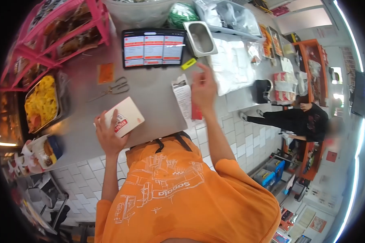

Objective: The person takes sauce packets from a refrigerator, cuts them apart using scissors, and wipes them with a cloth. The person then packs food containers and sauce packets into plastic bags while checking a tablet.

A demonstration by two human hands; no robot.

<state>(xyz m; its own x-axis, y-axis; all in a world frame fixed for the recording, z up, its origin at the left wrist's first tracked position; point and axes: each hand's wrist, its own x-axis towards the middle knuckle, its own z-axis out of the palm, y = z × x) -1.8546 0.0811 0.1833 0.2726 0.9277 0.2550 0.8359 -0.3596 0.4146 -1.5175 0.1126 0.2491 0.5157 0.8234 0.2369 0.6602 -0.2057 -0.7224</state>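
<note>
My left hand (pixel 111 131) grips a small white cardboard box (pixel 129 114) with red and blue print, near the front edge of the steel counter. Its fingers lie over the box's left side and top. My right hand (pixel 205 87) is over the counter, somewhat blurred, with its fingers stretched out and apart. Just beyond its fingertips lies a yellow highlighter (pixel 188 64). A long printed receipt (pixel 182 97) lies to the left of that hand. Something red (pixel 196 112) shows beside my right wrist, partly covered.
A tablet (pixel 154 48) stands at the back beside a metal pan (pixel 201 38). Scissors (pixel 115 87) and an orange sachet (pixel 106 73) lie left. Further left are a yellow food tray (pixel 41 103) and pink rack (pixel 65 34). White bags (pixel 231 65) lie right; another person (pixel 308 121) stands beyond.
</note>
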